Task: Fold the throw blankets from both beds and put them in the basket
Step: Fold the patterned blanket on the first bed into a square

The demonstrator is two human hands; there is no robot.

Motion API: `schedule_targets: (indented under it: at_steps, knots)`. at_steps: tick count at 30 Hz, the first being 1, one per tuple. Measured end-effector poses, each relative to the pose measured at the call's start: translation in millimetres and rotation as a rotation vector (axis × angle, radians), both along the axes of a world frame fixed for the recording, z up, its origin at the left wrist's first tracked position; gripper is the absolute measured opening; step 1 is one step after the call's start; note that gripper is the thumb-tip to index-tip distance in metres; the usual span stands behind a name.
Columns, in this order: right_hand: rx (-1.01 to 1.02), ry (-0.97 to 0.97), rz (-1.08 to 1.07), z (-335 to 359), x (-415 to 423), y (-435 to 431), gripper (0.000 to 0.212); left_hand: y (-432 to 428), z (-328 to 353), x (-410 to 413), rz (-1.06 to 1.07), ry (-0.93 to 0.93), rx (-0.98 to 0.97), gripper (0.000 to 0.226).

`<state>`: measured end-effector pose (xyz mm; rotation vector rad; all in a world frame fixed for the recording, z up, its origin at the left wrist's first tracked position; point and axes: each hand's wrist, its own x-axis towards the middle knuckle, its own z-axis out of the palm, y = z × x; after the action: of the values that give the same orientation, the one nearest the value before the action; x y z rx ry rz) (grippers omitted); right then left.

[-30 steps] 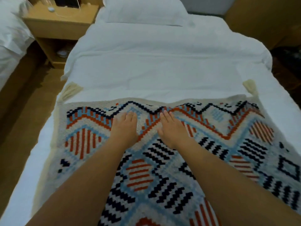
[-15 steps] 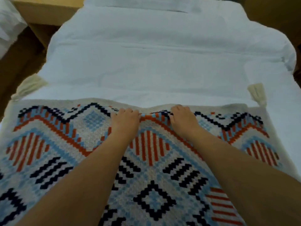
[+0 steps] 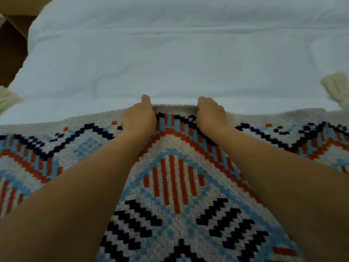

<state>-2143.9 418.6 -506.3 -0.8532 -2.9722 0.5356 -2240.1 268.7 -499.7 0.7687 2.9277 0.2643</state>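
A knitted throw blanket (image 3: 173, 188) with red, blue, navy and cream geometric patterns lies flat across the near part of the bed. My left hand (image 3: 138, 118) and my right hand (image 3: 210, 115) sit side by side at the middle of its far edge. Both have their fingers curled over that edge, which is lifted slightly off the sheet between them. Cream tassels mark the blanket's far corners, one at the right (image 3: 336, 87) and one at the left (image 3: 8, 98). No basket is in view.
The white duvet of the bed (image 3: 170, 53) stretches away beyond the blanket. Brown floor and a wooden piece of furniture (image 3: 11, 35) show at the upper left, beside the bed's left edge.
My hands slid forward from the blanket's middle to its far edge and closed on it. The view has moved closer and lower; the pillow and nightstand have left the frame.
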Motion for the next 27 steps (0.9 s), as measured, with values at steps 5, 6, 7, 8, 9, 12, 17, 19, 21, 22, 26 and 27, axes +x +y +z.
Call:
schedule_targets:
  at_steps: [5,6,7,8,9,12,17,19,21,22,26,27]
  knots:
    - [-0.03,0.018,-0.021,-45.9,12.8,-20.7,0.049,4.7,-45.4,32.9,-0.076,-0.228,-0.03,0.057]
    - [-0.008,-0.031,0.045,-56.5,20.6,-28.1,0.058,1.7,-56.3,39.7,-0.123,-0.205,-0.107,0.063]
    - [0.019,-0.045,0.081,-65.3,25.6,-32.0,0.062,-0.4,-64.4,41.2,-0.14,-0.19,-0.132,0.067]
    - [0.044,-0.042,0.087,-71.0,27.7,-32.0,0.065,-0.9,-69.2,38.3,-0.146,-0.181,-0.133,0.07]
    - [0.063,-0.047,0.083,-73.5,28.1,-30.3,0.066,-0.9,-69.9,35.8,-0.15,-0.187,-0.141,0.073]
    - [0.084,-0.126,0.071,-66.0,32.6,-29.5,0.069,-2.6,-61.8,36.0,-0.19,-0.198,-0.158,0.078]
    - [0.025,-0.16,0.183,-39.4,71.2,-21.9,0.066,-13.8,-53.6,53.8,-0.198,-0.13,-0.119,0.069]
    - [0.066,-0.112,0.204,-21.9,92.2,0.2,0.059,-2.6,-48.4,67.8,-0.2,-0.139,-0.066,0.065]
    - [0.135,-0.074,0.134,-7.9,112.6,32.3,0.052,15.8,-42.5,86.6,-0.261,-0.111,-0.032,0.062]
    - [0.167,-0.081,0.073,-1.4,123.9,52.1,0.049,28.7,-38.6,97.2,-0.307,-0.101,-0.017,0.061]
    - [0.288,-0.122,-0.144,13.1,168.0,123.4,0.036,89.7,-25.9,135.5,-0.443,-0.053,0.045,0.056]
    - [0.304,-0.129,-0.184,13.7,179.0,139.0,0.033,107.5,-24.0,146.5,-0.452,-0.035,0.052,0.055]
